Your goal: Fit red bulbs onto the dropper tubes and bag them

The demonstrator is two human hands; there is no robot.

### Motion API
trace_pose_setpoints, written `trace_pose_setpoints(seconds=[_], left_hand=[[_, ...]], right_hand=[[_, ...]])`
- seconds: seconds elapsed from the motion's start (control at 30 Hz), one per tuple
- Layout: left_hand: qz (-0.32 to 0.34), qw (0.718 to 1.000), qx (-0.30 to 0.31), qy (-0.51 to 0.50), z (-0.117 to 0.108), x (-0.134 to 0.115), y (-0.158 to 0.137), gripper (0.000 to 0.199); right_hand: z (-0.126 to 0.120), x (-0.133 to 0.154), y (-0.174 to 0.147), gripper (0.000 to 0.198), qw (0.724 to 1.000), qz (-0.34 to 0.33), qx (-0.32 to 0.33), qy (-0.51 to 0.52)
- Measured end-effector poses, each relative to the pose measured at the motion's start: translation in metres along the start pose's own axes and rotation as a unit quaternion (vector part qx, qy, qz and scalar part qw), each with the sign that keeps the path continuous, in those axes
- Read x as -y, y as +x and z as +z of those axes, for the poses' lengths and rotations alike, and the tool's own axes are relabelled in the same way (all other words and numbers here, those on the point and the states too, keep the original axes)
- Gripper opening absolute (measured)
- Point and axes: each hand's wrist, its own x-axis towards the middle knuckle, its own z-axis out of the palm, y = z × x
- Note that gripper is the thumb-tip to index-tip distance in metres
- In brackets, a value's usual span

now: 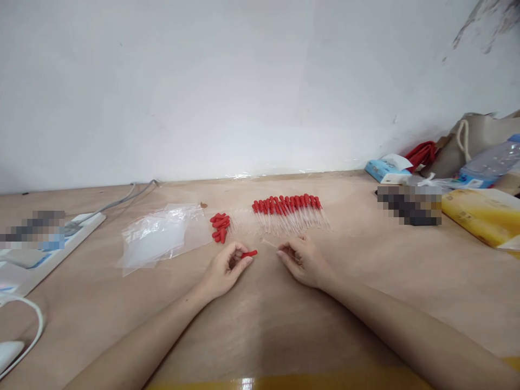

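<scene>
1. Yr L hand point(230, 269) is clamped on a red bulb point(252, 253), pinched btwn thumb & fingers; one end pokes out toward yr R side.
2. Yr R hand point(303, 261) is closed on a thin clear tube point(270, 244); its free end sticks out up-left, past yr fingertips.
3. Bulb & tube are near each other, not touching; both are over the tbl, in the gap btwn yr hands.
4. Just beyond yr L hand: a small pile of loose red bulbs point(220, 222), heaped at odd angles.
5. Right next to that pile, on its R side: loose clear tubes point(242, 221), v. faint against the brown, so no exact count.
6. Beyond yr R hand: a row of tubes w/ red bulbs on point(287, 206), side by side, red ends away fr. you, clear ends toward you.
7. L of the pile: clear plastic bags point(156, 238), flat & overlapping.
8. Far L: white power strip point(24, 279) w/ a grey cable point(117, 203) running back to the wall; white cable point(40, 319) nearer you.
9. Far R: yellow pack point(471, 214), blue tissue pack point(382, 170), clear bottle point(493, 161) on its side & a greyish bag point(483, 132). A dark item point(424, 221) by the yellow pack is pixelated; can't tell what.
10. All of it sits on a brown-covered tbl point(244, 325), white wall point(203, 81) behind.
</scene>
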Motion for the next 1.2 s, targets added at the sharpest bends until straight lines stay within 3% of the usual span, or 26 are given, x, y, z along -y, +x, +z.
trace_pose_setpoints(seconds=[0.17,0.37,0.7,0.97,1.2], left_hand=[[-0.023,0.998,0.007,-0.055,0.003,0.002,0.000,0.016],[-0.016,0.999,0.020,-0.026,0.002,-0.002,-0.001,0.020],[0.070,0.994,0.079,0.024,-0.002,-0.015,-0.002,0.018],[0.073,0.990,0.087,0.078,0.000,-0.016,-0.003,0.017],[0.087,0.988,0.093,0.090,0.001,-0.016,-0.002,0.019]], right_hand=[[0.002,0.003,-0.002,0.012,0.998,-0.042,0.036,-0.015],[0.002,0.005,-0.002,0.012,0.997,-0.046,0.061,-0.021],[0.000,-0.002,0.002,0.016,0.991,-0.059,0.117,0.003],[0.004,0.005,0.001,0.021,0.991,-0.080,0.078,-0.078],[0.009,0.012,0.005,0.024,0.989,-0.077,0.092,-0.081]])
